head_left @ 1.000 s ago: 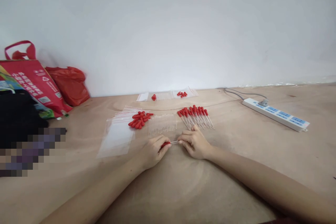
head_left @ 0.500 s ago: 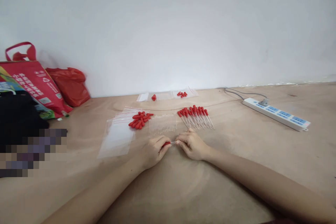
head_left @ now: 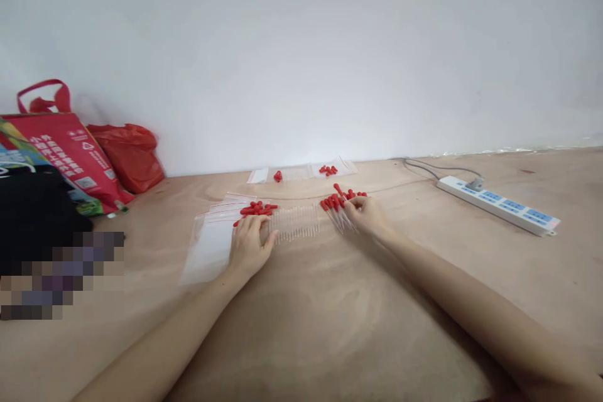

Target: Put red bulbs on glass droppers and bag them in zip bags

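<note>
My left hand (head_left: 249, 245) is over the near side of the loose red rubber bulbs (head_left: 257, 208), its thumb and fingers apart, beside the left end of a row of clear thin tubes (head_left: 296, 223). My right hand (head_left: 367, 217) is closed on a red-topped dropper (head_left: 338, 189), whose bulb rises above the fingertips. Under and beside that hand lie several assembled droppers (head_left: 333, 203) with red bulbs pointing away; the hand covers part of them. Clear zip bags (head_left: 207, 248) lie left of my left hand.
More bags with red bulbs (head_left: 328, 170) and tubes lie near the wall. A white power strip (head_left: 499, 204) with a grey cable is at the right. A red printed bag (head_left: 70, 151), a red plastic bag (head_left: 134, 157) and a black item (head_left: 42, 213) stand left.
My hands have moved apart from the front middle. The left went left and up to the loose bulbs; the right went right and up to the assembled droppers.
</note>
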`<state>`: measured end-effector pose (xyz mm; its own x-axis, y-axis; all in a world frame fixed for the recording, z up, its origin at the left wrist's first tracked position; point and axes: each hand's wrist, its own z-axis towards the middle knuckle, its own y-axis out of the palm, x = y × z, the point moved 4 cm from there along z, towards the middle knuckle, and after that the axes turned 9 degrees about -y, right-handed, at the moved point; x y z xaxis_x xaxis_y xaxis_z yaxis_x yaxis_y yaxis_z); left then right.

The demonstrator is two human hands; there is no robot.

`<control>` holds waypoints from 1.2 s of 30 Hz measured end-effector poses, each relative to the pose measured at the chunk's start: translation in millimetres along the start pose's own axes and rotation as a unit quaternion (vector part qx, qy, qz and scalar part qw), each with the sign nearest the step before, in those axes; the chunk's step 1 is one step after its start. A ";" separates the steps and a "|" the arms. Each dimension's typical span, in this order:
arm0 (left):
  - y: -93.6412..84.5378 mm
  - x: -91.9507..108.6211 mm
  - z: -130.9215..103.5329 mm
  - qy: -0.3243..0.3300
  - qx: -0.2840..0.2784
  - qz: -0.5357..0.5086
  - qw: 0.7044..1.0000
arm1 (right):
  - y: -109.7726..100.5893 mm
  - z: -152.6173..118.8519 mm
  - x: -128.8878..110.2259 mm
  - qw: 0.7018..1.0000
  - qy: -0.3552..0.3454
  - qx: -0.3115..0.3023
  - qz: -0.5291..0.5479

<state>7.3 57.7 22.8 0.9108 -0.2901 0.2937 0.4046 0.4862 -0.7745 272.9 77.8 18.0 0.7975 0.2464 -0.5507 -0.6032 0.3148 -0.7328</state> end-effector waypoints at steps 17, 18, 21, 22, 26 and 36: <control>-3.7 -22.7 9.9 -0.040 -0.013 0.186 0.982 | 16.8 10.7 -10.9 0.982 0.028 -0.007 -0.188; -3.6 -22.4 10.4 -0.037 -0.011 0.191 0.981 | 19.6 10.6 -17.5 0.981 0.010 -0.014 -0.191; -2.8 -21.5 12.4 -0.020 -0.003 0.205 0.979 | 31.4 11.8 -36.8 0.979 -0.020 -0.050 -0.197; -2.5 -21.5 13.2 -0.016 -0.001 0.210 0.978 | 35.8 12.8 -41.8 0.978 -0.018 -0.065 -0.199; -2.2 -23.5 15.5 -0.022 -0.004 0.222 0.975 | 48.8 18.8 -51.4 0.971 0.018 -0.121 -0.206; -2.4 -23.7 13.1 -0.028 -0.002 0.226 0.974 | 59.4 28.7 -51.5 0.964 0.067 -0.161 -0.199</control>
<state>-14.2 74.2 25.0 0.9988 -0.0010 -0.0481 -0.0395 0.5508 -0.8337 195.7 110.2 14.3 0.9721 0.0368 -0.2317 -0.2335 0.0545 -0.9708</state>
